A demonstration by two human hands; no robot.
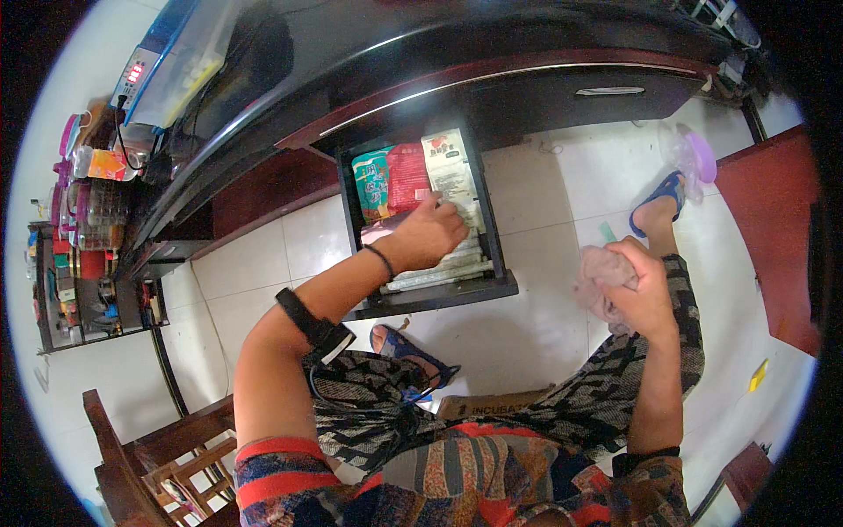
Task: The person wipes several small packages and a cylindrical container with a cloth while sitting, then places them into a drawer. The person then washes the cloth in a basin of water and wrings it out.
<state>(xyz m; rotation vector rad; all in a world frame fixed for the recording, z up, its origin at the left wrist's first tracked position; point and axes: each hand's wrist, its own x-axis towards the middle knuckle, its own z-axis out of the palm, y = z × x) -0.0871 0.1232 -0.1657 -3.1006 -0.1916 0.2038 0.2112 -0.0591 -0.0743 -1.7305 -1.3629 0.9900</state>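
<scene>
1. Head view: one open drawer point(505, 283), dark and box-shaped, is pulled out from under a glossy dark surface point(369, 53) over a floor point(544, 325) of pale square tiles.
2. At the back of the drawer lie three flat plastic packets side by side: a green packet point(372, 183), a red packet point(407, 176) and a white packet point(446, 162). In front of them lies a stack of pale flat wrappers point(457, 263); how many I cannot tell.
3. The left hand point(430, 233) reaches into the drawer and rests palm down on the wrappers, its fingers point(450, 209) together, curled onto the lower edge of the white packet. Whether they grip it I cannot tell.
4. Around that arm are two bands: a thin black one at the wrist, a wider black strap point(307, 321) near the elbow.
5. The right hand point(645, 290) is well apart from the drawer, above the right knee, fingers clamped around one crumpled pinkish-grey cloth point(599, 281), soft and bunched.
6. Two blue sandals show: one point(659, 198) on the far foot, one point(413, 351) just in front of the drawer.
7. A closed second drawer point(606, 95) with one metal handle sits to the right.
8. One wooden chair point(149, 457) stands at the lower left.
</scene>
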